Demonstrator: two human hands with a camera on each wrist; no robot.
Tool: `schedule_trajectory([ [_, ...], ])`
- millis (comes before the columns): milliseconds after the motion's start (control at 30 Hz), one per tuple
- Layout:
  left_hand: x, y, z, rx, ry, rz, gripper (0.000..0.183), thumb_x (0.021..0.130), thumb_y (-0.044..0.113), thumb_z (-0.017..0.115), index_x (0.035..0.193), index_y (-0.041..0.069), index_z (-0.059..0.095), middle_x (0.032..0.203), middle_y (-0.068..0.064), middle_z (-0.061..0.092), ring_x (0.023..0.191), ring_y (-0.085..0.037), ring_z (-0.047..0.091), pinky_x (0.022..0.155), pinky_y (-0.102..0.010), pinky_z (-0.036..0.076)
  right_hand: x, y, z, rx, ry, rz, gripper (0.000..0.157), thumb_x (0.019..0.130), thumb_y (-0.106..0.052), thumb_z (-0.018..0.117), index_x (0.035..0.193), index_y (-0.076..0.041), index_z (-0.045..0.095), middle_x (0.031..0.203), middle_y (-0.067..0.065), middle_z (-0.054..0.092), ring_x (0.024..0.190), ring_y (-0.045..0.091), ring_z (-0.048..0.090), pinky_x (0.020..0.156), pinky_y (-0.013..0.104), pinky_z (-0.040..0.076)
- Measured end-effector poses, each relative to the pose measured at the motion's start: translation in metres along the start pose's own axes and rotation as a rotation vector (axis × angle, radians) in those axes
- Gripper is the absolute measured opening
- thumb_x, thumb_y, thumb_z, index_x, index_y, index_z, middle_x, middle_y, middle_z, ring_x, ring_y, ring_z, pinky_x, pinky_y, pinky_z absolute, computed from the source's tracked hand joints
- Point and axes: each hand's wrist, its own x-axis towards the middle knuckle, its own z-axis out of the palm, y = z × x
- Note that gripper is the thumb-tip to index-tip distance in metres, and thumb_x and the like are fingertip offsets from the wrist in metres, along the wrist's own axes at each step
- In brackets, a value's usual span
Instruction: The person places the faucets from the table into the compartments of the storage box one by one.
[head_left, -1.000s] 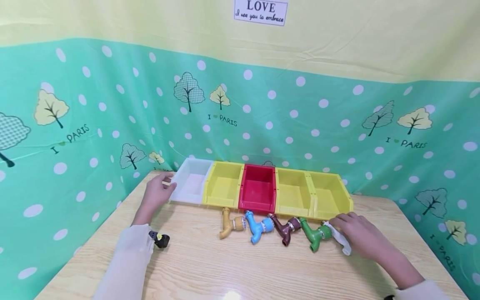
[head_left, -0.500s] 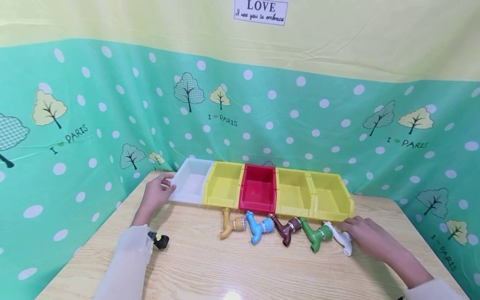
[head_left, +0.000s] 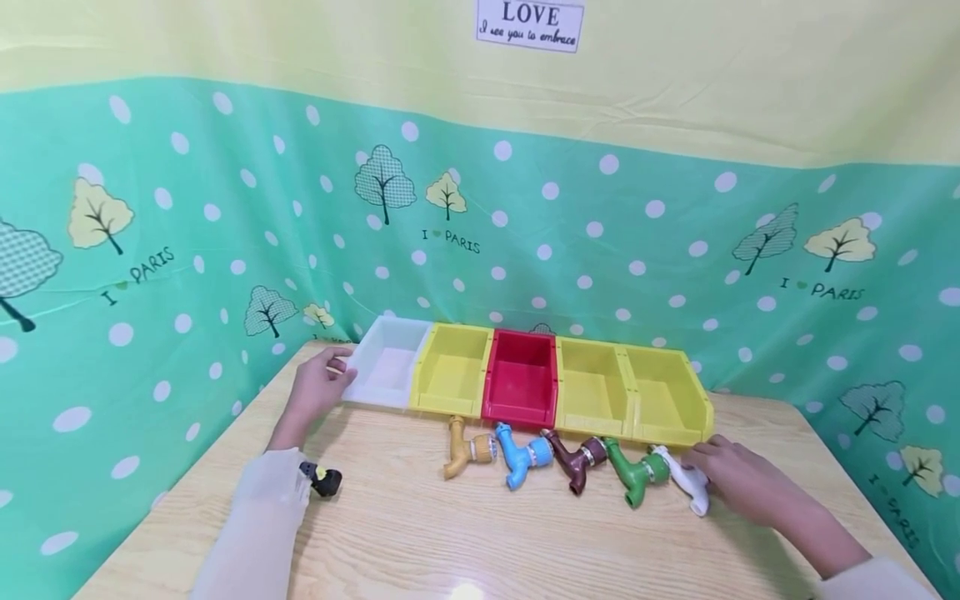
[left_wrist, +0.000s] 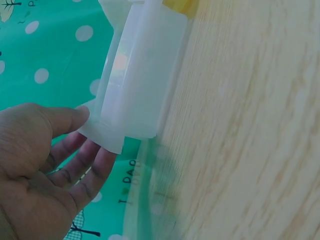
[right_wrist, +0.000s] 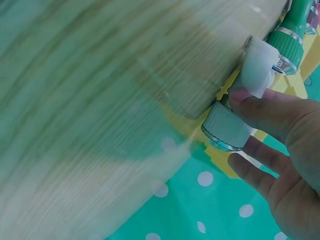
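Observation:
In the head view my left hand [head_left: 318, 388] is at the left side of a translucent white bin [head_left: 384, 371]. Its thumb and fingers pinch the bin's edge [left_wrist: 111, 135] in the left wrist view. At the right end of a row of taps lies a white tap [head_left: 692, 492]. My right hand [head_left: 742, 483] pinches it, with the thumb and forefinger on its body [right_wrist: 257, 67] in the right wrist view. The hand partly hides that tap in the head view. Left of it lie a green tap [head_left: 633, 479], a dark brown tap [head_left: 576, 465], a blue tap [head_left: 517, 458] and a tan tap [head_left: 457, 450].
Beside the white bin stand a yellow bin [head_left: 450, 375], a red bin [head_left: 521, 383] and two more yellow bins, joined in a row. All rest on a wooden table [head_left: 420, 542]. A patterned green and yellow curtain [head_left: 525, 217] hangs behind and at both sides.
My right hand has moved slightly right, and more of the white tap shows beside the fingers. The left hand stays at the white bin. The head view has shifted a little.

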Motion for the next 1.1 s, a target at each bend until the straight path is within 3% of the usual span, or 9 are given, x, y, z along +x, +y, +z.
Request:
schedule_trajectory([
  [400, 0.001, -0.002, 0.002, -0.007, -0.001, -0.004, 0.039, 0.102, 0.013, 0.065, 0.138, -0.001, 0.057, 0.112, -0.022, 0.064, 0.099, -0.037, 0.065, 0.085, -0.048, 0.056, -0.007, 0.003, -0.001, 0.095, -0.067, -0.036, 0.035, 0.074, -0.013, 0.089, 0.094, -0.022, 0.062, 0.092, -0.015, 0.055, 0.084, 0.013, 0.044, 0.068, 0.032, 0.043],
  [633, 0.002, -0.004, 0.001, -0.009, -0.014, -0.009, 0.04, 0.102, 0.014, 0.064, 0.139, 0.0, 0.057, 0.114, -0.021, 0.063, 0.101, -0.036, 0.065, 0.085, -0.047, 0.056, -0.015, 0.003, -0.006, 0.099, -0.067, -0.032, 0.03, 0.078, -0.016, 0.086, 0.095, -0.024, 0.063, 0.091, -0.018, 0.053, 0.083, 0.01, 0.042, 0.066, 0.029, 0.04],
  [1100, 0.001, -0.009, 0.0, -0.011, -0.008, -0.013, 0.04, 0.102, 0.013, 0.065, 0.138, 0.0, 0.057, 0.113, -0.021, 0.064, 0.101, -0.036, 0.065, 0.086, -0.048, 0.056, -0.014, -0.003, -0.025, -0.015, 0.048, -0.086, 0.033, 0.079, -0.018, 0.089, 0.107, -0.015, 0.072, 0.101, -0.01, 0.064, 0.087, 0.011, 0.05, 0.07, 0.033, 0.049],
])
